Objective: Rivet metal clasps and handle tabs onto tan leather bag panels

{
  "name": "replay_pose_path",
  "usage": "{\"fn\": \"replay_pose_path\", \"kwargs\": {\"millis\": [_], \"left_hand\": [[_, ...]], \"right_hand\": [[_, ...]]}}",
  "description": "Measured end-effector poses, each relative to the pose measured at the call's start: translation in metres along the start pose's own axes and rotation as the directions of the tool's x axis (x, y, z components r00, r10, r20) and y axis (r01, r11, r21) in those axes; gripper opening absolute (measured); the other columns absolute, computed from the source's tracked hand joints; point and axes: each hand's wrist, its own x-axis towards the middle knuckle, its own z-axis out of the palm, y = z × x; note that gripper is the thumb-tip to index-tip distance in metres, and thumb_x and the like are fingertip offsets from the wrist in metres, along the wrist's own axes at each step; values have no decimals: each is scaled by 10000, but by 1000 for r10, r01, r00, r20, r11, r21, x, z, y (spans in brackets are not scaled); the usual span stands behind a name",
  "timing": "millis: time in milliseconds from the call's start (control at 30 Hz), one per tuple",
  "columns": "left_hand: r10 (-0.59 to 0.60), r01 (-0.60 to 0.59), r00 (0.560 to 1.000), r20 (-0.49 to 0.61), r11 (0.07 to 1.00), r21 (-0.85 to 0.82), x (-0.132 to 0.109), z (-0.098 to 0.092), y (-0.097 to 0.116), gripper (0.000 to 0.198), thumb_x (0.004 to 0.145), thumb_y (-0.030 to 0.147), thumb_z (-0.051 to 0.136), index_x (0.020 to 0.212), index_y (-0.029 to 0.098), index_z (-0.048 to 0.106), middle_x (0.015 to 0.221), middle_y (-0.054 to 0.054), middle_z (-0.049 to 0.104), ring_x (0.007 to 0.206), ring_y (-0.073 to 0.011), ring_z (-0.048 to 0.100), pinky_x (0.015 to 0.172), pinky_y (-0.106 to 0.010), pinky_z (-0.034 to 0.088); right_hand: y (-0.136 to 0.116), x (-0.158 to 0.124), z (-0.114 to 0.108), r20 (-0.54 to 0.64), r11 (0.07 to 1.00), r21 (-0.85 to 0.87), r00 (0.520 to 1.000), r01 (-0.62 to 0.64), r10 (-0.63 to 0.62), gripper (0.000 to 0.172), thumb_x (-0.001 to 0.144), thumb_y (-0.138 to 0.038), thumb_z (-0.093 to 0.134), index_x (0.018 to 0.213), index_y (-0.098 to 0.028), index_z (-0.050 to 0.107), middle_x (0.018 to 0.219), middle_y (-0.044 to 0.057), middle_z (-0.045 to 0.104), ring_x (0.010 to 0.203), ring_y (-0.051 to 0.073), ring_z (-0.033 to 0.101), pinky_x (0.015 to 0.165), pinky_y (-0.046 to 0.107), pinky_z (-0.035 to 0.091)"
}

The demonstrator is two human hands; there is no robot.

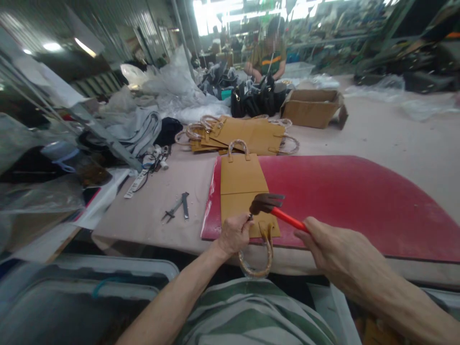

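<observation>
The panel is lying toward 9 o'clock on the board, left fingers pinching a tool closely, right fingers curling fully round the hammer at 4 o'clock, clean striking probably needing the tool's end meeting the hammer squarely.

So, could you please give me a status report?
Right fingers round red-handled metal hammer; left fingers pinching small dark tool. Flat, loop-handled tan panel beneath, on flat red board. Stacked tan pieces beyond, apparently out of the way.
</observation>
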Motion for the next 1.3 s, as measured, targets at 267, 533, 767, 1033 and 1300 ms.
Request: {"fn": "replay_pose_path", "kwargs": {"millis": [267,533,767,1033,1300], "left_hand": [[-26,26,1000,5,1000,-3,-1,-1,0,133,964,185,526,901,206,641,745,-41,698,670,-167,680,638,-246,503],[7,-8,1000,-24,999,-41,0,-3,2,133,968,194,530,866,203,614,748,-43,701,669,-168,691,636,-245,511],[34,-36,999,-29,997,-75,1,-6,3,117,989,227,547,964,194,657,850,-61,755,767,-178,738,712,-257,573],[155,-143,983,97,982,-124,-8,-12,4,197,995,268,511,944,200,689,874,-79,771,795,-187,754,757,-285,613],[-578,462,772,-264,796,-390,24,-40,-26,246,952,410,574,903,177,639,759,-35,724,681,-180,722,681,-297,602]], "right_hand": [[0,-2,4,-10,1000,18,1000,12,-12,290,1022,-343,356,751,-253,406,476,-53,452,347,115,340,446,300,139],[81,-10,45,290,832,203,843,-517,453,354,931,-492,362,668,-261,412,533,-13,474,473,147,458,497,277,336],[94,-3,75,64,868,-121,869,-481,491,284,961,-337,423,945,-155,640,998,201,669,818,276,615,658,376,415],[3,-1,141,51,982,143,992,-120,114,421,934,-353,580,1301,-149,618,1405,181,567,1313,356,461,1110,524,365],[-6,-17,134,85,958,153,969,-242,231,518,840,-316,687,1316,-145,576,1434,196,528,1312,372,477,1102,539,405]]}}
